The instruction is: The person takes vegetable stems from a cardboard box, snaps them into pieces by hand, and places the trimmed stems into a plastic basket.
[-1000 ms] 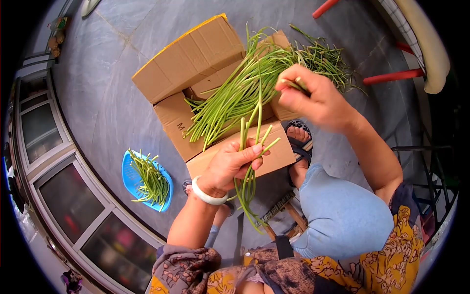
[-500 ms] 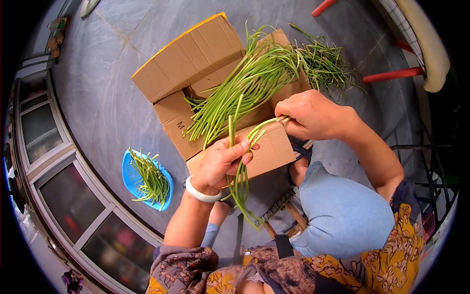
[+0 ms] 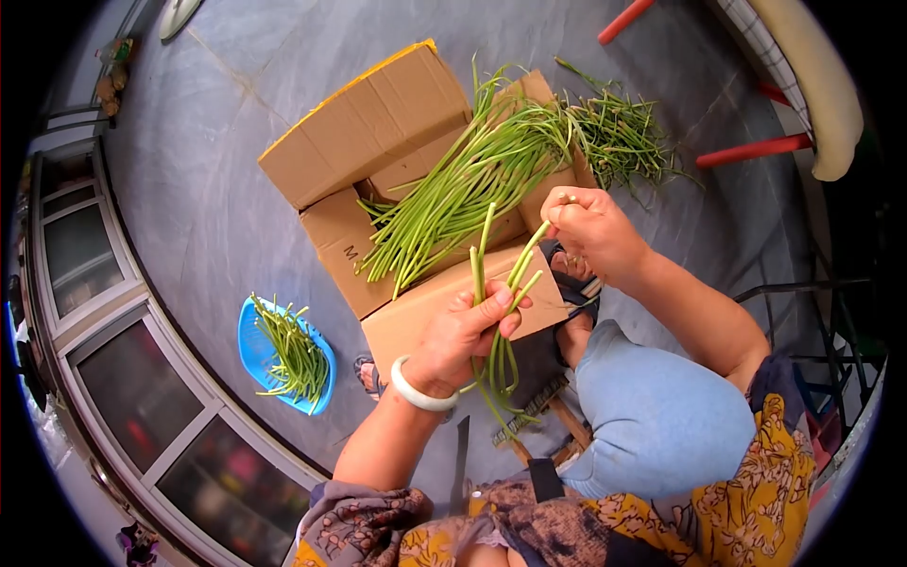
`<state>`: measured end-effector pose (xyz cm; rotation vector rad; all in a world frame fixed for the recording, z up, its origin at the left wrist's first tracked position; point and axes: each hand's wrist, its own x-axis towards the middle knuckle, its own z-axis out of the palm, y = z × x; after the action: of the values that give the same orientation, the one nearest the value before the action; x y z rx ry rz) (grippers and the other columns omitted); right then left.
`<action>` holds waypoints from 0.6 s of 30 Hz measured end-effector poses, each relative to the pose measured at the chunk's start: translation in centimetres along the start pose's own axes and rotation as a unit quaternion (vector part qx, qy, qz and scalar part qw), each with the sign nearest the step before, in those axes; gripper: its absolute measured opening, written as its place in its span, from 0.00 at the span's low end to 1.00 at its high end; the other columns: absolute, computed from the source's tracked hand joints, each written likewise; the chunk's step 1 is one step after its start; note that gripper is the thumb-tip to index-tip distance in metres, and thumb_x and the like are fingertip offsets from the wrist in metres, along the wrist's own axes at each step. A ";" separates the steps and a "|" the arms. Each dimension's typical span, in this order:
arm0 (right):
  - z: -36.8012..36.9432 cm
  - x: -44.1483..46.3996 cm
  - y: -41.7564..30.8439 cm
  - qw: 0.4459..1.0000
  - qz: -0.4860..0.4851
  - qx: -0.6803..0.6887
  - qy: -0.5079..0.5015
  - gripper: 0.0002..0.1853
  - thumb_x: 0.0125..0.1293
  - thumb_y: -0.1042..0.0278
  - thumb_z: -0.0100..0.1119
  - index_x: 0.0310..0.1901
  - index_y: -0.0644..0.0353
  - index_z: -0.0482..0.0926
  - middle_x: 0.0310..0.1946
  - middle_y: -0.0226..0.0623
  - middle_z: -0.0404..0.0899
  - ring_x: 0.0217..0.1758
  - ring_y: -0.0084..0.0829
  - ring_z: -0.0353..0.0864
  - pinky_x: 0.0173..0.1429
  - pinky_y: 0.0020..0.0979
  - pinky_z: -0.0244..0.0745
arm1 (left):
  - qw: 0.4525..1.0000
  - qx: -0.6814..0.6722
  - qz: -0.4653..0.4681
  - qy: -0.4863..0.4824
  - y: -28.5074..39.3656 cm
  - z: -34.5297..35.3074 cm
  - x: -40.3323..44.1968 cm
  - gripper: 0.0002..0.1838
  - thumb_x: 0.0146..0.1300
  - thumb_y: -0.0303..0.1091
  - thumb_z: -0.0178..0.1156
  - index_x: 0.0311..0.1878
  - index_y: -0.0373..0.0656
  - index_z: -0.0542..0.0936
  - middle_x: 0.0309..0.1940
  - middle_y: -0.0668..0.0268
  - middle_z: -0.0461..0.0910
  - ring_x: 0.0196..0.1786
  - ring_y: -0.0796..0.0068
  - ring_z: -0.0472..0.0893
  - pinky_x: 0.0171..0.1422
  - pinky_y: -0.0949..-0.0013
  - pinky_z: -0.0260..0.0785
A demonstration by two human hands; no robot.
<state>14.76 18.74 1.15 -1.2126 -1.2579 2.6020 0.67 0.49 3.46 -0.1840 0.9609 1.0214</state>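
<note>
My left hand (image 3: 477, 335) is closed around several long green garlic scapes (image 3: 498, 370), their cut ends pointing up past the thumb and their thin ends curling down below the wrist. My right hand (image 3: 593, 234) is pinched shut, with a short pale stem end (image 3: 567, 198) showing at the fingers. The tip of one held scape stands right beside those fingers; I cannot tell whether they touch. Beyond my hands, a large bunch of garlic scapes (image 3: 463, 189) lies across an opened cardboard box (image 3: 364, 123).
A blue plastic basket (image 3: 326, 378) with short cut pieces sits on the floor at left. A pile of thin green trimmings (image 3: 628, 137) lies right of the box. Red legs (image 3: 756, 151) stand at upper right, and glazed door panels (image 3: 132, 387) line the left.
My right hand has moved slightly up and right, and the stem ends it was pinching now stand beside its fingers. My left hand has shifted right and a little down with the scapes.
</note>
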 end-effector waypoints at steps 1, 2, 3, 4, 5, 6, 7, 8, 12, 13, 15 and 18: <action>0.0 -0.1 -0.2 0.999 -0.041 -0.009 -0.004 0.10 0.70 0.66 0.51 0.30 0.58 0.74 0.17 0.16 0.62 0.19 0.09 0.54 0.24 0.17 0.50 | 1.000 -0.013 0.013 -0.011 -0.1 -0.2 0.2 0.15 0.74 0.42 0.54 0.47 0.39 0.77 0.23 0.75 0.71 0.16 0.89 0.54 0.20 0.82 0.47; 0.1 -0.4 -0.7 0.998 -0.047 0.002 -0.032 0.10 0.70 0.67 0.51 0.31 0.58 0.74 0.17 0.17 0.62 0.19 0.09 0.54 0.23 0.17 0.49 | 0.999 -0.025 0.026 -0.021 -0.2 -0.3 0.3 0.15 0.74 0.43 0.54 0.47 0.39 0.77 0.23 0.74 0.71 0.16 0.89 0.54 0.21 0.81 0.47; 0.2 -1.0 -1.7 0.997 -0.053 0.014 -0.060 0.09 0.70 0.67 0.51 0.31 0.59 0.74 0.18 0.17 0.62 0.19 0.09 0.54 0.23 0.17 0.49 | 0.997 -0.040 0.058 -0.021 -0.1 0.2 0.2 0.14 0.75 0.43 0.53 0.47 0.41 0.77 0.22 0.74 0.71 0.17 0.88 0.55 0.23 0.80 0.49; 0.5 -1.6 -2.6 0.994 -0.059 0.025 -0.087 0.09 0.70 0.68 0.50 0.31 0.59 0.74 0.18 0.17 0.63 0.19 0.09 0.54 0.23 0.18 0.49 | 0.995 -0.040 0.071 -0.050 0.1 0.1 0.2 0.14 0.75 0.43 0.53 0.46 0.41 0.77 0.22 0.74 0.71 0.17 0.88 0.55 0.23 0.80 0.49; 1.3 -2.4 -3.3 0.993 -0.045 0.074 -0.080 0.08 0.70 0.70 0.49 0.31 0.59 0.74 0.19 0.19 0.64 0.20 0.10 0.55 0.22 0.19 0.49 | 0.993 -0.039 0.083 -0.079 0.2 -0.1 0.3 0.14 0.75 0.43 0.52 0.46 0.41 0.77 0.22 0.74 0.71 0.17 0.87 0.55 0.24 0.80 0.50; 1.4 -2.8 -3.6 0.988 -0.059 0.103 -0.099 0.08 0.69 0.70 0.50 0.31 0.59 0.73 0.19 0.19 0.63 0.20 0.11 0.55 0.22 0.20 0.49 | 0.989 -0.040 0.095 -0.108 0.3 -0.2 0.3 0.14 0.75 0.44 0.52 0.46 0.42 0.77 0.22 0.73 0.71 0.18 0.87 0.55 0.25 0.79 0.50; 1.4 -3.1 -3.8 0.981 -0.074 0.132 -0.118 0.08 0.69 0.70 0.50 0.31 0.59 0.73 0.19 0.20 0.63 0.20 0.12 0.55 0.22 0.20 0.49 | 0.988 -0.033 0.079 -0.125 0.7 0.1 0.0 0.14 0.76 0.44 0.51 0.44 0.42 0.76 0.22 0.74 0.70 0.19 0.86 0.56 0.27 0.80 0.51; 1.3 -3.3 -4.0 0.973 -0.088 0.161 -0.137 0.08 0.69 0.70 0.51 0.31 0.59 0.73 0.19 0.20 0.62 0.20 0.13 0.55 0.22 0.21 0.49 | 0.988 -0.044 0.083 -0.123 0.5 0.1 0.0 0.14 0.76 0.44 0.51 0.44 0.43 0.76 0.22 0.74 0.69 0.20 0.86 0.56 0.28 0.80 0.52; 0.3 -3.9 -7.8 0.941 -0.217 0.249 -0.078 0.11 0.71 0.64 0.51 0.30 0.57 0.72 0.17 0.19 0.56 0.20 0.14 0.53 0.23 0.21 0.48 | 0.980 -0.109 0.115 -0.119 -0.3 -1.4 0.7 0.12 0.77 0.43 0.50 0.43 0.45 0.75 0.22 0.75 0.68 0.23 0.85 0.59 0.30 0.79 0.54; -0.6 -3.6 -8.1 0.952 -0.254 0.170 -0.019 0.10 0.72 0.64 0.52 0.32 0.58 0.74 0.18 0.19 0.57 0.21 0.13 0.53 0.24 0.20 0.48 | 0.980 -0.116 0.128 -0.103 -0.5 -1.8 0.7 0.12 0.77 0.44 0.49 0.43 0.46 0.75 0.22 0.76 0.68 0.24 0.85 0.60 0.30 0.78 0.54; -3.4 -2.3 -8.2 0.946 -0.297 -0.050 0.121 0.10 0.72 0.63 0.53 0.38 0.60 0.78 0.20 0.20 0.61 0.23 0.12 0.56 0.26 0.19 0.50 | 0.976 -0.118 0.160 -0.088 -0.7 -2.9 0.5 0.13 0.77 0.45 0.48 0.43 0.47 0.75 0.23 0.77 0.68 0.25 0.84 0.61 0.32 0.77 0.56; -10.0 2.9 -4.6 0.852 -0.297 -0.357 0.240 0.15 0.71 0.62 0.57 0.52 0.65 0.78 0.28 0.25 0.73 0.29 0.15 0.67 0.34 0.20 0.65 | 0.965 -0.147 0.203 -0.079 -1.3 -4.8 1.0 0.13 0.77 0.46 0.47 0.43 0.48 0.75 0.23 0.77 0.68 0.26 0.82 0.61 0.36 0.74 0.57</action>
<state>17.79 29.39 -1.45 -1.1440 -2.0947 1.3087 -1.02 -2.20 -0.51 -0.1515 0.7106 1.5355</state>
